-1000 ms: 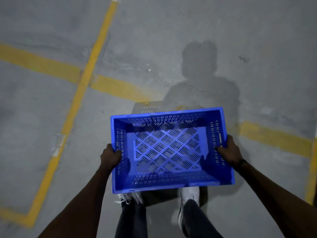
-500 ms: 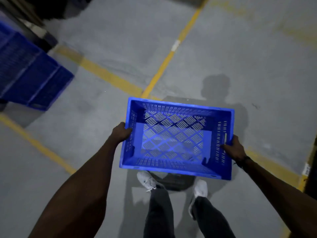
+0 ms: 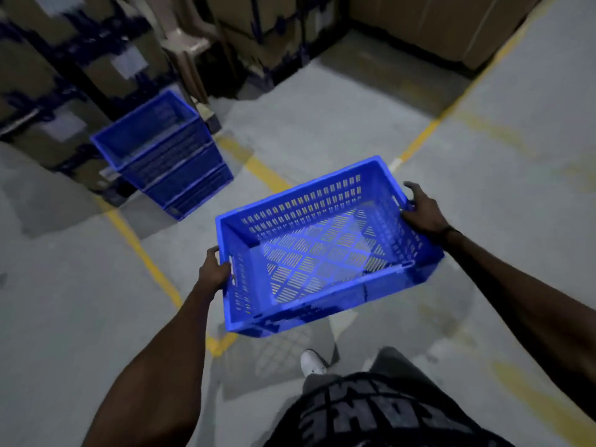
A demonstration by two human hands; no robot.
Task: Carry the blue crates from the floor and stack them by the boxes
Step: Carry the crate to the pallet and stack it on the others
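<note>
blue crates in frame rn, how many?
About 4. One is carried crate, held between left hand and right hand. The stack by the boxes looks like three nested; blur may hide more.

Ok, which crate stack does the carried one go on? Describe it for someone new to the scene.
Look to the far left, where the cardboard boxes line the wall. At their foot, on the floor by a yellow line, stands the stack of blue crates. Unlike the carried crate, no hands touch it.
</note>
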